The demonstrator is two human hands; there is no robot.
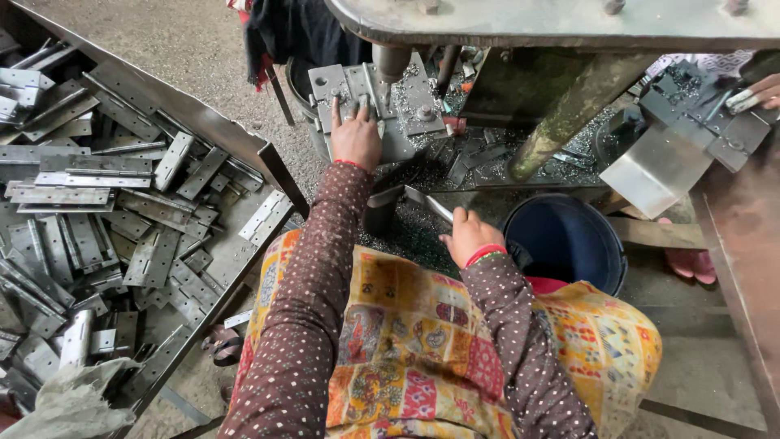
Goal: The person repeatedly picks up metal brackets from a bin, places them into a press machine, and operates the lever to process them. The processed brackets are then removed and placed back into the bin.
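Head view, looking down at a person who is sitting at a small press or drilling machine. The left hand is reaching far forward and lying flat on a grey metal plate on the machine's bed, fingers spread and pressing down rather than closed around anything. The plate is sitting directly beneath the machine's vertical post, just right of the fingertips.

The right hand is nearer the body, its grip curled around a thin metal lever that is pointing left towards the machine; how tightly it is closing cannot be told. Just right of this hand a dark blue bucket is standing on the floor. At the left a large metal tray is holding a heap of grey hinge plates. At the far right edge another person's hand is working at a separate fixture.

Judging how to do this well: the left fingers are sitting close to the post, so they are best kept on the plate's near edge, holding it flush and still, while the right hand is working the lever smoothly. Metal shavings are littering the bed and could tilt the plate.
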